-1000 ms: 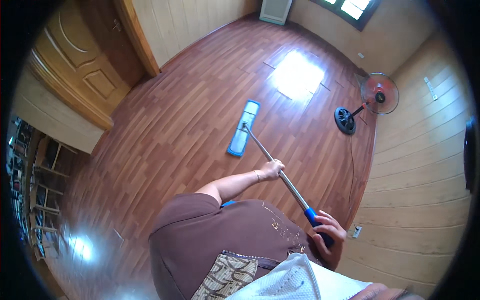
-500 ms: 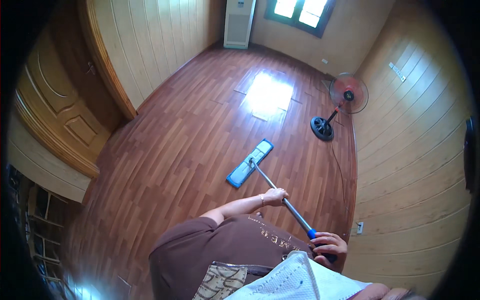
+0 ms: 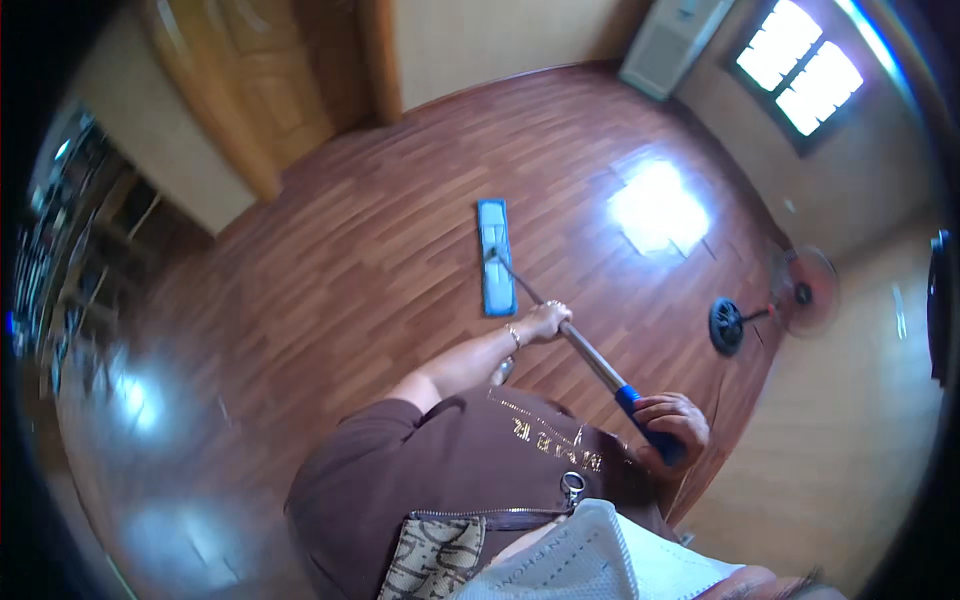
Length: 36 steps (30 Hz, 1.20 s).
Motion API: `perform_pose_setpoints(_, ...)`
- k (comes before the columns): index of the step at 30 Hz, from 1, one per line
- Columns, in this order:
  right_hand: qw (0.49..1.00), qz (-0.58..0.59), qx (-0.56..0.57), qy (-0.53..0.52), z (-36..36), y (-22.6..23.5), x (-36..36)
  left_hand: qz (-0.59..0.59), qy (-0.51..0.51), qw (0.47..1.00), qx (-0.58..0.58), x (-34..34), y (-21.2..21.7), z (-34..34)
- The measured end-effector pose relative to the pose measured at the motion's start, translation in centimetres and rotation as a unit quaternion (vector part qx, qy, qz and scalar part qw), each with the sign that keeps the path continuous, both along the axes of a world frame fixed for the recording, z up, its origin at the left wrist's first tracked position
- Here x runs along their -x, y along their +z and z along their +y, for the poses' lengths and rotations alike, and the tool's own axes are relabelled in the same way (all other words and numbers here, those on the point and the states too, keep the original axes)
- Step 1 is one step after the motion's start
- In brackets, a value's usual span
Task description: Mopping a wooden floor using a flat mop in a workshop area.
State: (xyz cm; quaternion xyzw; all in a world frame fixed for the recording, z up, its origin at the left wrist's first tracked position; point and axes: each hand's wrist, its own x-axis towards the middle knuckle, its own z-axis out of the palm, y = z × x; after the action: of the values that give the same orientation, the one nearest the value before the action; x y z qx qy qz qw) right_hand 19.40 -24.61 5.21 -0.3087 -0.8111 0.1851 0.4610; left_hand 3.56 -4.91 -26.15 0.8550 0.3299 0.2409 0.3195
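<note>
A flat mop with a blue-edged, pale rectangular head [image 3: 494, 272] lies on the brown wood-plank floor [image 3: 390, 235], ahead of me. Its metal pole [image 3: 592, 358] slants back toward my right side and ends in a blue and dark grip [image 3: 628, 398]. My left hand [image 3: 545, 322], with a bracelet at the wrist, is wrapped round the middle of the pole. Higher on the handle, my right hand [image 3: 672, 425] closes over the grip end. A foot [image 3: 503, 371] shows partly beneath my left forearm.
A standing fan with a round black base [image 3: 726, 326] is at the right by the wall. A wooden door [image 3: 285, 90] stands at the far left, with cluttered shelves [image 3: 120, 210] nearer. A tall white cabinet-like unit [image 3: 672, 45] is by the window [image 3: 800, 65].
My view has turned to the left, so the fan and window sit further right. The mop head has swung round and now points more straight ahead. Both hands keep their hold.
</note>
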Motion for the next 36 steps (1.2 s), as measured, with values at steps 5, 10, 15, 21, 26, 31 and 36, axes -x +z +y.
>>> perform_pose_setpoints(5,0.992,0.046,-0.102,0.06,6.0,-0.6,0.0,-0.007,0.148,0.989,-0.013,5.0,0.8,0.2)
perform_pose_setpoints(10,0.976,0.128,-0.097,0.146,11.3,0.5,2.5,-0.049,0.248,0.964,-0.084,9.6,3.3,0.0)
perform_pose_setpoints(15,0.928,0.143,-0.001,0.344,16.4,-0.6,4.4,-0.034,0.374,0.923,-0.089,14.4,5.0,-3.7)
perform_pose_setpoints(21,0.872,0.014,0.084,0.482,20.3,-0.9,6.4,-0.009,0.496,0.866,-0.061,18.1,3.3,-7.7)
perform_pose_setpoints(26,0.852,0.01,0.127,0.507,21.9,-2.0,7.6,-0.02,0.58,0.812,-0.055,18.6,2.1,-9.7)
perform_pose_setpoints(31,0.819,0.018,0.263,0.509,22.5,-3.1,8.2,0.005,0.62,0.782,-0.07,19.1,-0.4,-12.7)
perform_pose_setpoints(36,0.818,0.018,0.301,0.49,24.2,-2.5,7.2,0.005,0.621,0.783,-0.044,17.8,1.2,-10.4)
